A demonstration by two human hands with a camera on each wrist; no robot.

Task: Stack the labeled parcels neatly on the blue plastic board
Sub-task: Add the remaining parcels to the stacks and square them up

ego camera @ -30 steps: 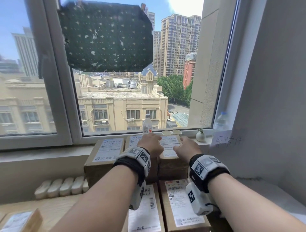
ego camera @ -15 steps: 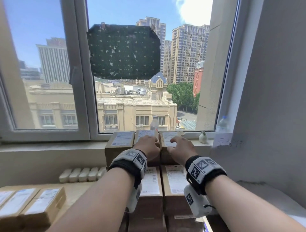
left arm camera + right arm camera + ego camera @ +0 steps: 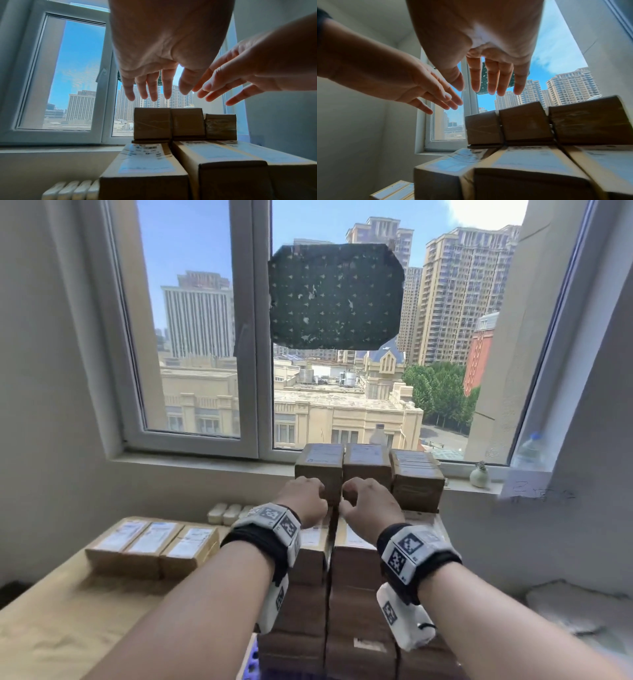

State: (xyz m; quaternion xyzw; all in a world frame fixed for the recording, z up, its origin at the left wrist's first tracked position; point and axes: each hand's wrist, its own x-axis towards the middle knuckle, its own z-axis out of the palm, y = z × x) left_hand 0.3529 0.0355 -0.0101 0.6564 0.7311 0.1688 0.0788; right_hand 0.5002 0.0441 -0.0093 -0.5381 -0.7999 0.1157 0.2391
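A tall stack of brown parcels (image 3: 356,573) with white labels stands before me. A sliver of the blue board (image 3: 251,657) shows at its foot. Three parcels (image 3: 366,465) form a higher back row against the window sill. My left hand (image 3: 305,499) and right hand (image 3: 366,501) hover side by side just in front of that row, above the front parcels (image 3: 144,159). In the wrist views the left hand (image 3: 150,93) and the right hand (image 3: 493,86) have straight, spread fingers and hold nothing. Neither touches a parcel.
Three more labeled parcels (image 3: 154,546) lie in a row on the wooden table (image 3: 68,621) to the left. A white radiator (image 3: 226,513) sits under the sill. A small vase (image 3: 479,475) and a bottle (image 3: 529,450) stand on the sill by the right wall.
Both hands have lifted off the labels of the back-row parcels and drawn back toward me. The head view has pulled back and turned left, showing more of the table.
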